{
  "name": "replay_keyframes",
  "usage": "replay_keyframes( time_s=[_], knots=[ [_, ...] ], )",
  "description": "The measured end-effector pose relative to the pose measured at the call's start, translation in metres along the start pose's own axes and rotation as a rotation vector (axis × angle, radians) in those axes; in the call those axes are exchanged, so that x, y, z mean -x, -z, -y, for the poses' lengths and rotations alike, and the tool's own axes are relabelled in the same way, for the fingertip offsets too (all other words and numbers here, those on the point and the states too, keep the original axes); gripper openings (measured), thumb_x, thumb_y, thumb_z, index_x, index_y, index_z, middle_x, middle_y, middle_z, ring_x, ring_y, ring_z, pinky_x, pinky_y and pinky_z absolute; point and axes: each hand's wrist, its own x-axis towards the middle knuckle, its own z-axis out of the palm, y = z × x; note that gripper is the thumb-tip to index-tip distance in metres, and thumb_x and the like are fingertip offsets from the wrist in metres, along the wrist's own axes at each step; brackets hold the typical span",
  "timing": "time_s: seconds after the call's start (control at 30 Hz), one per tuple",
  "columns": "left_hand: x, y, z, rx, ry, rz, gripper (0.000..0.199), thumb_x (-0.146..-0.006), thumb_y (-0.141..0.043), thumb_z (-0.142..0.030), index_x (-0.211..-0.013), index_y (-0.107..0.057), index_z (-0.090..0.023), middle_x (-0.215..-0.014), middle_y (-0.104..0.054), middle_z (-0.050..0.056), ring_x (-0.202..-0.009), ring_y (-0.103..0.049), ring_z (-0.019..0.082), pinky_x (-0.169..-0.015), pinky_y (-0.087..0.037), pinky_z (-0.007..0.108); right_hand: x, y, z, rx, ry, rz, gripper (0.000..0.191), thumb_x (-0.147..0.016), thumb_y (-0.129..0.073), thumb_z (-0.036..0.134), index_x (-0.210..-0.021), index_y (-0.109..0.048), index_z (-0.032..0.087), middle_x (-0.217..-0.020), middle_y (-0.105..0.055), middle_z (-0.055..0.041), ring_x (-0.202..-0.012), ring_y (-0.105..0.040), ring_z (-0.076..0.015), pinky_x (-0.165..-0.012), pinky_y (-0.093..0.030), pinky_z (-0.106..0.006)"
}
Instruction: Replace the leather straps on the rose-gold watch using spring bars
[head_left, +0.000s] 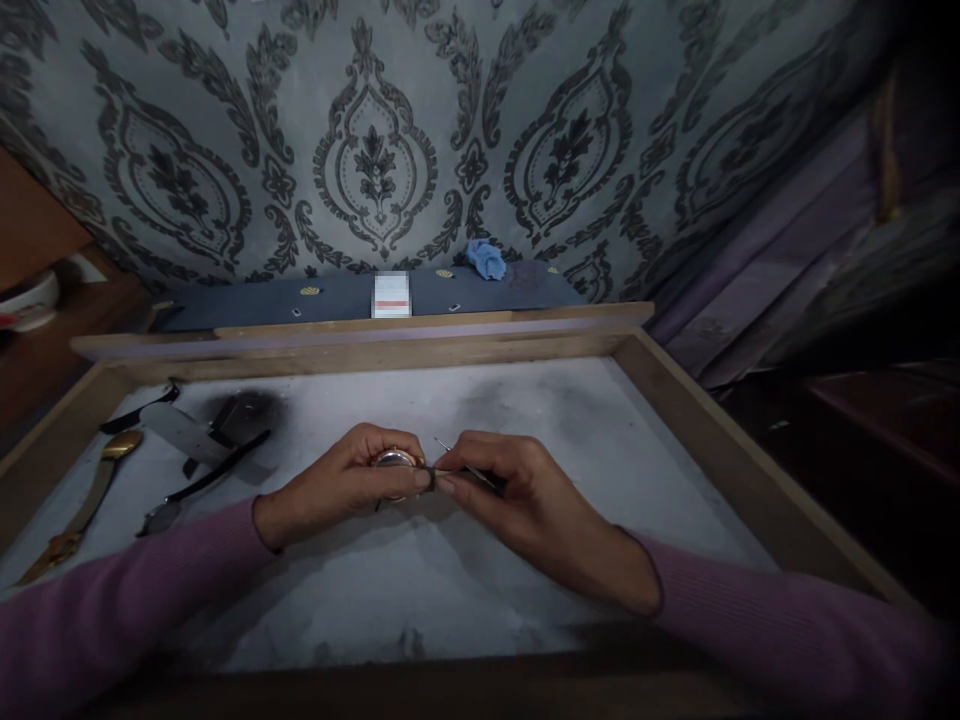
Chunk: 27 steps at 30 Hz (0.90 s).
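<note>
My left hand (pixel 356 470) is closed around a wristwatch (pixel 395 458), its round shiny case showing between thumb and fingers. A short dark piece at the watch's right side, likely the strap end, is pinched where both hands meet. My right hand (pixel 525 490) is closed, thumb and index finger pressed together at that piece. A thin metal tool (pixel 442 444) lies in my right hand, its tip poking out above the index finger; its exact kind I cannot make out. The fingers hide most of the watch.
A shallow wooden tray (pixel 360 352) with a white bottom surrounds the hands. At its left lie a gold-coloured watch (pixel 124 444), a dark-strapped watch (pixel 161 516) and a grey strap (pixel 176 430). Behind the rim are a small box (pixel 391 293) and a blue cloth (pixel 487 260).
</note>
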Motion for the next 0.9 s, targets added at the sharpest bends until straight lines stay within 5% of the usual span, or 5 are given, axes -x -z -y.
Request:
replay_keyframes(
  time_s=[0.9],
  knots=[
    [-0.0003,0.0019,-0.0011,-0.064,0.024,0.027,0.033,-0.083,-0.059,-0.042,-0.064,-0.052,-0.015,-0.053,-0.036,-0.006,-0.050,-0.028,0.008,-0.047,-0.021,0.023,-0.0007,-0.0001,0.0005,-0.003,-0.012,-0.003,0.014,-0.085,-0.056,0.013,-0.076,-0.068,0.014,-0.067,-0.060,-0.0002,-0.061,-0.052,-0.0102,-0.055,-0.039,-0.022]
  ],
)
